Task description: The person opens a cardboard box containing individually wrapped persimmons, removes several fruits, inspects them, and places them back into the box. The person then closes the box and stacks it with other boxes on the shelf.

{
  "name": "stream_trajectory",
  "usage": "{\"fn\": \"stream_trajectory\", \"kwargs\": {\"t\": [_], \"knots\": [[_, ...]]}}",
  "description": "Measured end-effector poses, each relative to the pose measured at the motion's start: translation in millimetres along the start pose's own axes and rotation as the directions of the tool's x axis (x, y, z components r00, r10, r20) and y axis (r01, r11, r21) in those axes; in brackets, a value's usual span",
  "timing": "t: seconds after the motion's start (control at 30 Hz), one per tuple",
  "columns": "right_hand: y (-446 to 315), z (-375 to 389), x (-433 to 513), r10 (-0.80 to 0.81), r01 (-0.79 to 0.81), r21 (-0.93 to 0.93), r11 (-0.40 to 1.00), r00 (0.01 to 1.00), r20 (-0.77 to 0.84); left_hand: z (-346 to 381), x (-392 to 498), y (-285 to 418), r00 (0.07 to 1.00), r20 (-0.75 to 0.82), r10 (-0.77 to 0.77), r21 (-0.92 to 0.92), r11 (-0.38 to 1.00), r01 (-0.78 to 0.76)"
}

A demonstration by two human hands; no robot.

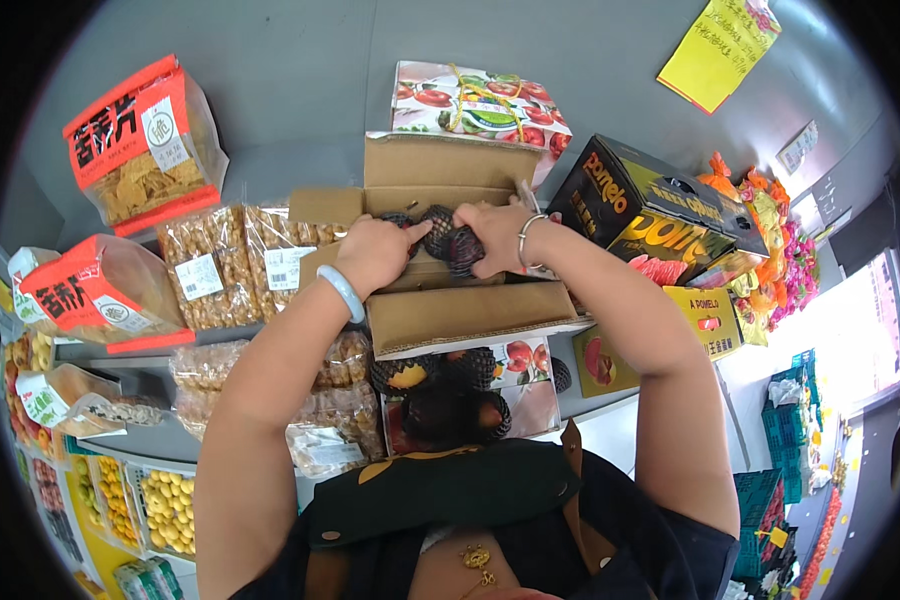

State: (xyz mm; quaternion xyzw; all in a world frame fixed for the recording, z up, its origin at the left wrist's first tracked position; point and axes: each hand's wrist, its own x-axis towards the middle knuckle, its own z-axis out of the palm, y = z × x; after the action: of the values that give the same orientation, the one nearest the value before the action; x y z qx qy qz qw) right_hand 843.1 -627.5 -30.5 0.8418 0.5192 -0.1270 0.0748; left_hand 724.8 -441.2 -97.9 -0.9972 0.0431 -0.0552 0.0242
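Note:
An open cardboard fruit box (469,319) with apple pictures on its outside lies before me, its flaps spread. Inside it are several dark round fruits in black foam nets. My left hand (379,251) reaches in from the left, its index finger extended against a netted fruit (436,231). Around another netted fruit (466,251) at the box's right side curl the fingers of my right hand (495,236). More netted fruits (405,375) sit in a second printed box just below, nearer my body.
Packs of nut brittle (202,262) and red snack bags (150,150) stand left. A closed apple-print carton (480,105) is behind; a black pomelo carton (630,202) and a yellow carton (701,319) are right. Fruit bins (166,510) lie lower left, green crates (787,427) far right.

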Motion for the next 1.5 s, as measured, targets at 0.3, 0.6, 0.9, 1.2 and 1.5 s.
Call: {"fn": "stream_trajectory", "kwargs": {"t": [0.3,0.6,0.9,1.2,1.5], "knots": [[-15,35,38,0.248,-0.293,-0.484,0.825,0.956,-0.156,8,-2,-4,0.997,-0.073,0.001,-0.024,1.0,-0.003],[-29,6,7,0.205,-0.256,-0.245,0.935,0.955,-0.214,3,-3,-8,0.983,-0.182,0.017,-0.234,0.97,-0.06],[-78,58,-146,-0.458,0.46,0.299,0.836,0.885,-0.079,15,3,-9,0.982,-0.187,0.009,-0.24,0.969,-0.055],[-40,125,-83,-0.16,0.171,0.529,0.831,0.985,-0.066,8,5,-12,0.99,-0.139,0.016,-0.179,0.983,-0.04],[-23,45,-169,-0.462,0.321,0.81,0.491,0.884,-0.07,10,6,-8,0.977,-0.208,-0.052,-0.306,0.952,-0.014]]}}
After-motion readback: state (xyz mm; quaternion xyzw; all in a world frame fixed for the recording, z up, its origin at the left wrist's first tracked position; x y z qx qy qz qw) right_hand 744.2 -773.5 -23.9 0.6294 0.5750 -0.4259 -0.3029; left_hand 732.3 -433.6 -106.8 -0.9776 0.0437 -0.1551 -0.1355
